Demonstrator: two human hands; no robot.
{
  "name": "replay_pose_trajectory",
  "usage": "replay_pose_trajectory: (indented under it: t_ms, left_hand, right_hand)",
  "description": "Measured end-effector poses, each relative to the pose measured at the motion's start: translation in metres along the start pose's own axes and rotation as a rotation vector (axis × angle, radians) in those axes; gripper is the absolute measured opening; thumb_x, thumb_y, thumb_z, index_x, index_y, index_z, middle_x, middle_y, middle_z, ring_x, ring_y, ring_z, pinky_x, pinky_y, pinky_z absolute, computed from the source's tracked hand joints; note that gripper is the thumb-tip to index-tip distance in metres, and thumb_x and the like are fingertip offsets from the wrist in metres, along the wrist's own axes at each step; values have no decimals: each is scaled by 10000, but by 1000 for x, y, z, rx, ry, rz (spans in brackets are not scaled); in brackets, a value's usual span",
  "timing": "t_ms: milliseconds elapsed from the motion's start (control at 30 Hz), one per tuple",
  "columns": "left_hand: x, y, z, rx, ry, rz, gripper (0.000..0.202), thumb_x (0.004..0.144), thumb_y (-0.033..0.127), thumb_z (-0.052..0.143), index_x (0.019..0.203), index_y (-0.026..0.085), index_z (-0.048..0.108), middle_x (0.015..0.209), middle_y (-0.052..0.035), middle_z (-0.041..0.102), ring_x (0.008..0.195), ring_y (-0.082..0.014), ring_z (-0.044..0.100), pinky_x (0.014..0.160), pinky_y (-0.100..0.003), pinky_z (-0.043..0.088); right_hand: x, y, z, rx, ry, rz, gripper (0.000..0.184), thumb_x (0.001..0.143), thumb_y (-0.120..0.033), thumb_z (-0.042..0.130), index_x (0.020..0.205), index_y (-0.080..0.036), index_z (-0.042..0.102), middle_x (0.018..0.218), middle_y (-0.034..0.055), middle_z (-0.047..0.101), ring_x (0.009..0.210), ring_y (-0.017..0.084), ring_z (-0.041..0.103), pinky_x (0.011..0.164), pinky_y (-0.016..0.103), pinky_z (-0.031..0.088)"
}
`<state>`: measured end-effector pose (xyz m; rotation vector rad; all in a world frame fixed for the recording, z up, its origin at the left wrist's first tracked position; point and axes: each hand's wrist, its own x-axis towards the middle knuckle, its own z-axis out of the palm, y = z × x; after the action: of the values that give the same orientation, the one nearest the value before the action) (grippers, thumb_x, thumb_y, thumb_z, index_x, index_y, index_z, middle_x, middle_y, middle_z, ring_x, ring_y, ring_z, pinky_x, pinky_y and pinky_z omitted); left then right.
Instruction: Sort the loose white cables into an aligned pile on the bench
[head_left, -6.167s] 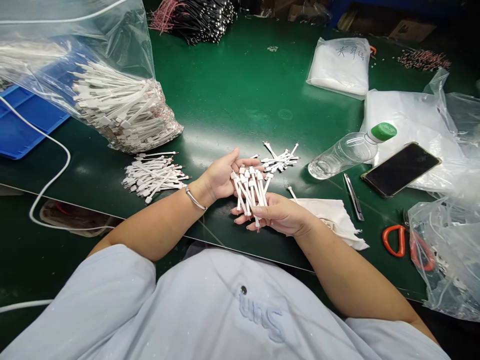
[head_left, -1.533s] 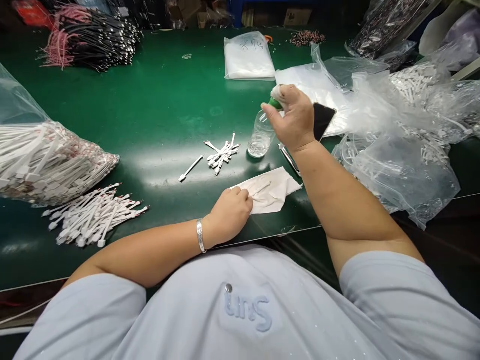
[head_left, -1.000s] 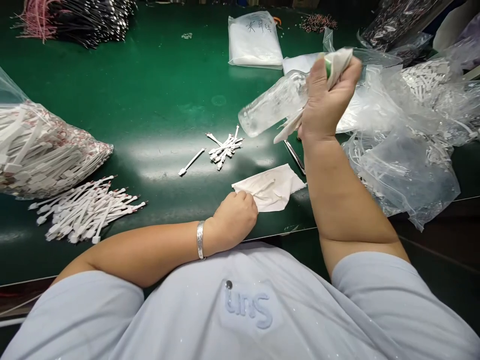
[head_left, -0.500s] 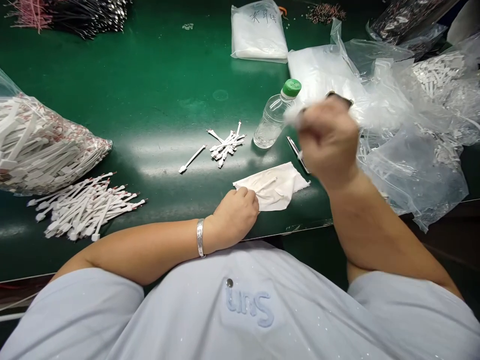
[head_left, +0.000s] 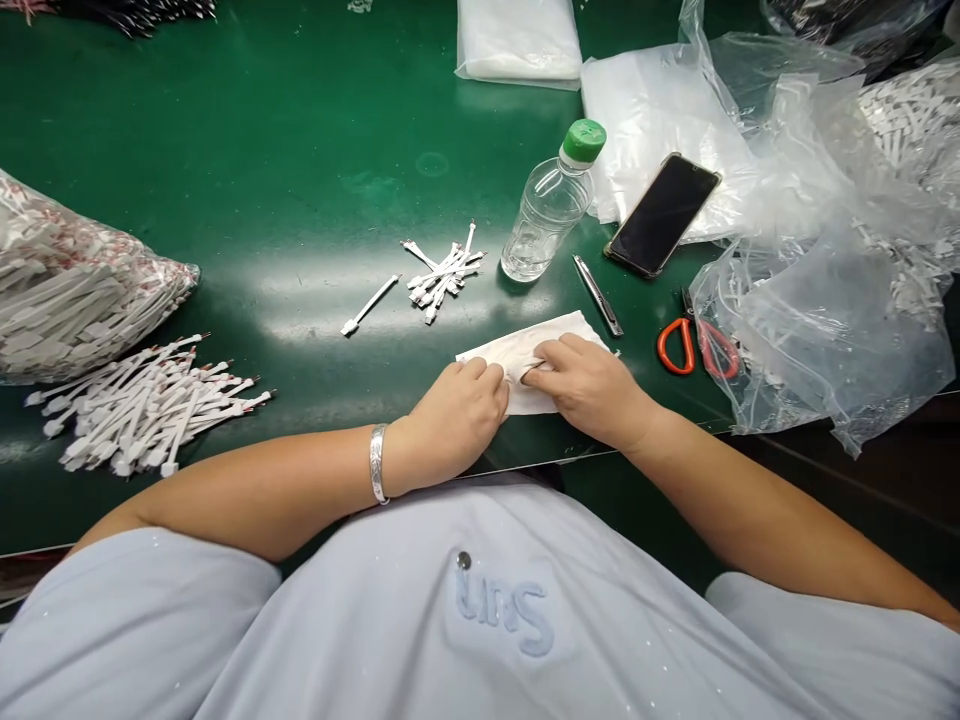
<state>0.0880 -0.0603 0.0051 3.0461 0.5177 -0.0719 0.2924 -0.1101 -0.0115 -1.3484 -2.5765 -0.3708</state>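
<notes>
White cloth (head_left: 487, 345) lies on the green table (head_left: 225, 150) under the curled left hand (head_left: 457, 405) and right hand (head_left: 589, 385), perhaps pinching it, though the grip is hard to tell.

Head-worn camera, facing forward and down;
it looks from just above the light blue shirt (head_left: 495, 620); near the left hand (head_left: 457, 405) and right hand (head_left: 592, 390); out across the green workbench (head_left: 300, 130).

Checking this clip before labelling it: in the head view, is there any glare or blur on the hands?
In the head view, a pale band of glare crosses the green bench mat above the hands; the left hand and right hand look sharp, with no visible motion blur.
</notes>
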Motion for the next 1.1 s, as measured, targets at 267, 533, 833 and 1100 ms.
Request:
replay_pose_trajectory:
  t_ms: [267,533,833,1100]
  left_hand:
    - [-1,-1,1,-4,1,10,173,931,206,455,908,104,594,888,-110,595,829,-245,546,662,-357,374]
    - [0,-1,-2,-4,-27,10,200,942,221,450,919,96,604,882,-114,600,817,-235,549,655,-350,366]
    - [0,-2,1,-6,1,21,205,939,226,459,888,98,611,843,-105,584,790,-229,538,632,-345,344]
    - [-1,-2,-2,-2,-8,25,228,950,218,430,928,88,617,872,-123,591,805,-228,531,645,-347,342]
  right_hand:
    - [-5,9,5,-17,-12,-53,293,912,-67,439,839,-168,704,780,80,564,683,189,337,623,321,267]
    - [-5,12,6,35,-41,-51,307,903,-58,430,883,-179,711,757,67,567,666,178,368,619,304,270]
    - [-5,-8,-9,6,-277,122,327,870,-66,440,921,-213,727,666,37,521,598,152,399,552,292,171]
    - [-4,-5,-9,5,-348,181,343,874,-74,420,939,-206,730,682,56,533,605,167,410,565,308,188]
